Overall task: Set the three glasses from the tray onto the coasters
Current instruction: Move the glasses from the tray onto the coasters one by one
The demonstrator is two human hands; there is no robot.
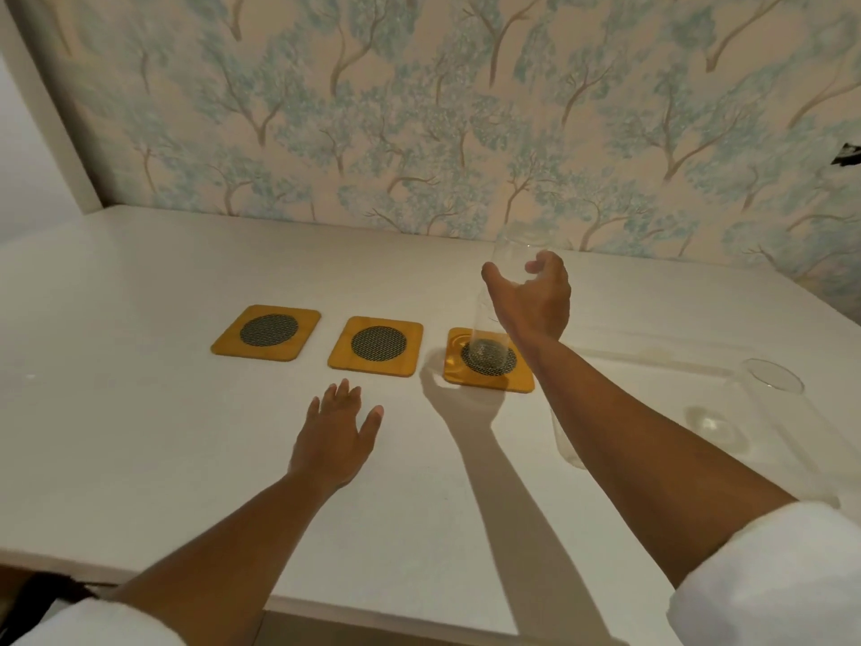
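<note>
L→R. My left hand [338, 424] lies flat on the white table [140, 412], fingers spread, palm down, nothing in it, just in front of the middle coaster [375, 346]. Left coaster [266, 332] and the middle one are both bare: yellow squares w/ dark mesh discs, sitting in a row, close but apart.

Right coaster [488, 359] has the first glass [495, 300] standing on it, base over the mesh disc, upright as far as I can tell. My right hand [536, 293] is at its upper part, thumb and fingers curled around it but spread wide. Can't tell if they touch the wall or are just off it, clear glass hides the contact.

Further right, two more glasses on what looks like a clear tray [675, 356], hard to make out vs the white top: one [566, 435] partly behind my right forearm, the other [764, 412] near the right edge.

Handling, my read: tall, thin-walled, rigid, prob light since empty, smooth so slippery, and breakable. Tall + narrow base = tips easily. Best hold is mid-wall w/ thumb opposite fingers, set down straight, no sliding on the mesh.

In the way: the nearer glass sits right under my forearm, so pulling back low could knock it. Placed glass also stands between tray and the two free coasters; carry next ones over or in front of it.
</note>
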